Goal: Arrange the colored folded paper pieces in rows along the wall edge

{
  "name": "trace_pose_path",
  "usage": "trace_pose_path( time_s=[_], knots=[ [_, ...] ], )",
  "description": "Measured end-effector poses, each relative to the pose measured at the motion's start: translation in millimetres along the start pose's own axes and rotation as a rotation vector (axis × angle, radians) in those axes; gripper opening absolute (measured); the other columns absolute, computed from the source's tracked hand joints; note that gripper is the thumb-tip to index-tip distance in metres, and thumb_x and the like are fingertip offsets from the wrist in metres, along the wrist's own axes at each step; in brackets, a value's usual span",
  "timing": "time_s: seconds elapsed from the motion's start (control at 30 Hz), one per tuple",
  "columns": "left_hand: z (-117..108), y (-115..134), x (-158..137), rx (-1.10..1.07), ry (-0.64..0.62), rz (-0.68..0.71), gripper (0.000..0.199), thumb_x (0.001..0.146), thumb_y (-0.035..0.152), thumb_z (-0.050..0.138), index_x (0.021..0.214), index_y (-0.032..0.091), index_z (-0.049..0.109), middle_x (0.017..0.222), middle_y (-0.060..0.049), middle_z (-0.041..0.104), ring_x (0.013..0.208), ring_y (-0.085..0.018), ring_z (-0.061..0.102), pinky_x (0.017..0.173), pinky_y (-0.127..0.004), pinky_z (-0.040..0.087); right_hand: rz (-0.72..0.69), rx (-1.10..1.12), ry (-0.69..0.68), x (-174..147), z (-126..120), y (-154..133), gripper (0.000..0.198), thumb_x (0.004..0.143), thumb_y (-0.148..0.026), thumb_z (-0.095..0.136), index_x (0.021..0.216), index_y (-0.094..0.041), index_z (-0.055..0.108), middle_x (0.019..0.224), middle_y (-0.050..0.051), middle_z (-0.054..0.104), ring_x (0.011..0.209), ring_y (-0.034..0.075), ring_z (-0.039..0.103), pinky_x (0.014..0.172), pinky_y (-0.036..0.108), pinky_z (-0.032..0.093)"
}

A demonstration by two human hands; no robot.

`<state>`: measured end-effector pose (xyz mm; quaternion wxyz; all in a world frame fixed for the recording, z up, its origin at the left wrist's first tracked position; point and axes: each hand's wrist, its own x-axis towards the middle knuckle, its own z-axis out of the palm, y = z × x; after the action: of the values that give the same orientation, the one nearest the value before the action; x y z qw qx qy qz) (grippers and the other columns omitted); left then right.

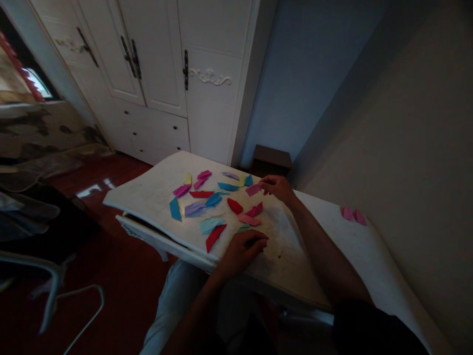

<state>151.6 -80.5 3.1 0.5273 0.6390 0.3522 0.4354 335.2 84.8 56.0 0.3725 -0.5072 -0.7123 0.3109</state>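
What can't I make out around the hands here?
Head view:
Held pink paper: edge covered by the right hand, creases blurred.
Green paper: lower part hidden behind the left hand.
Inside of the left hand: hidden by its curl.
Right sleeve: cut off by bottom edge.

Pale grey-blue trousers [176, 293] and a sleeve [369, 328], probably black in this dim light, accompany bare hands [244, 249].
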Motion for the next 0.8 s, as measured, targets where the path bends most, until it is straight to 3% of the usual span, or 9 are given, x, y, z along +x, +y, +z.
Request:
trace_pose_path(
  time_s=[0.1, 0.2, 0.37, 0.5, 0.67, 0.8],
  knots=[
    [1.1, -0.7, 0.1, -0.071, 0.035, -0.015, 0.024, 0.086, 0.036, 0.061, 0.094, 0.015, 0.07, 0.078, -0.005, 0.069, 0.07, -0.016, 0.064, 0.065, -0.025, 0.047, 0.01, 0.078, -0.105, -6.5, -14.0, -19.3, 0.037, 0.071, -0.049, 0.073, 0.082, -0.014, 0.071, 0.064, 0.002, 0.067, 0.048, 0.011, 0.058, 0.045, 0.021, 0.044],
    [1.4, -0.6, 3.6, -0.241, 0.158, -0.034, 0.029, 0.085, 0.041, 0.062, 0.093, 0.014, 0.068, 0.077, -0.005, 0.067, 0.066, -0.014, 0.062, 0.061, -0.024, 0.047, -0.029, 0.165, -0.272, -17.0, -24.4, -39.0, 0.033, 0.068, -0.044, 0.079, 0.083, -0.014, 0.073, 0.069, 0.002, 0.069, 0.048, 0.009, 0.058, 0.047, 0.021, 0.047],
    [-0.4, -1.3, 14.3, -0.536, 0.277, -0.081, 0.049, 0.082, 0.06, 0.058, 0.094, 0.013, 0.063, 0.073, -0.005, 0.066, 0.056, -0.014, 0.059, 0.052, -0.025, 0.047, -0.152, 0.211, -0.5, -29.2, -29.3, -60.6, 0.026, 0.069, -0.037, 0.081, 0.083, -0.016, 0.075, 0.08, 0.004, 0.073, 0.077, 0.017, 0.069, 0.072, 0.029, 0.056],
    [-3.0, -1.2, 17.5, -0.742, 0.295, -0.142, 0.058, 0.076, 0.07, 0.058, 0.081, 0.012, 0.06, 0.071, -0.007, 0.066, 0.054, -0.014, 0.059, 0.049, -0.026, 0.047, -0.252, 0.103, -0.608, -30.8, -25.4, -68.2, 0.026, 0.074, -0.041, 0.077, 0.084, -0.016, 0.075, 0.089, 0.006, 0.073, 0.084, 0.019, 0.069, 0.079, 0.032, 0.055],
    [-5.1, -1.0, 17.2, -0.652, 0.392, -0.105, 0.043, 0.075, 0.056, 0.069, 0.077, 0.014, 0.06, 0.063, 0.001, 0.06, 0.051, -0.009, 0.053, 0.05, -0.02, 0.043, -0.239, 0.122, -0.657, -31.1, -16.4, -67.7, 0.023, 0.074, -0.036, 0.076, 0.088, -0.017, 0.074, 0.093, 0.006, 0.072, 0.087, 0.019, 0.068, 0.08, 0.032, 0.055],
    [-4.1, -2.8, 18.6, -0.598, 0.48, -0.078, 0.043, 0.076, 0.058, 0.067, 0.079, 0.015, 0.061, 0.063, 0.002, 0.062, 0.052, -0.009, 0.055, 0.053, -0.021, 0.045, -0.111, 0.324, -0.533, -29.9, -4.4, -61.3, 0.048, 0.069, -0.032, 0.082, 0.111, -0.018, 0.066, 0.094, 0.005, 0.072, 0.079, 0.016, 0.069, 0.07, 0.028, 0.057]
  ],
)
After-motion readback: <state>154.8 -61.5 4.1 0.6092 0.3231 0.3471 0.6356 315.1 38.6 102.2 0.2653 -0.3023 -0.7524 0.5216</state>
